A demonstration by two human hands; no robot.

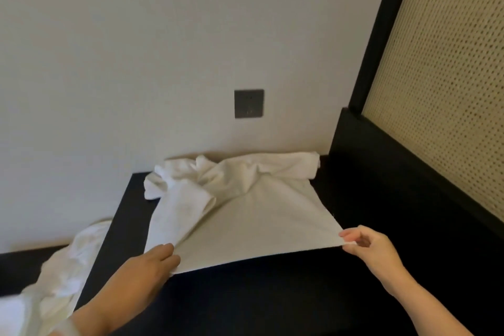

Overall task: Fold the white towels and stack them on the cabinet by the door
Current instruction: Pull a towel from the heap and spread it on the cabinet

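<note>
White towel (245, 213): far end bunched against the wall, its far edge and corners lost in folds; near left corner covered by the left hand (144, 267), thumb unseen, grip not determinable. Right hand (365, 245): forearm cut by the bottom edge. Second white cloth (68, 262), near left: blurred, cut by the left and bottom edges. Dark cabinet top (272, 294): near edge out of frame. Cane panel (450, 76), right: cut by the top and right edges. Wall plate (249, 103): detail too dim to tell.

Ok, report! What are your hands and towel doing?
Left hand on near corner of white cloth towel, right hand pinching the other. Far end bunched at wall. Nothing in the way.
</note>
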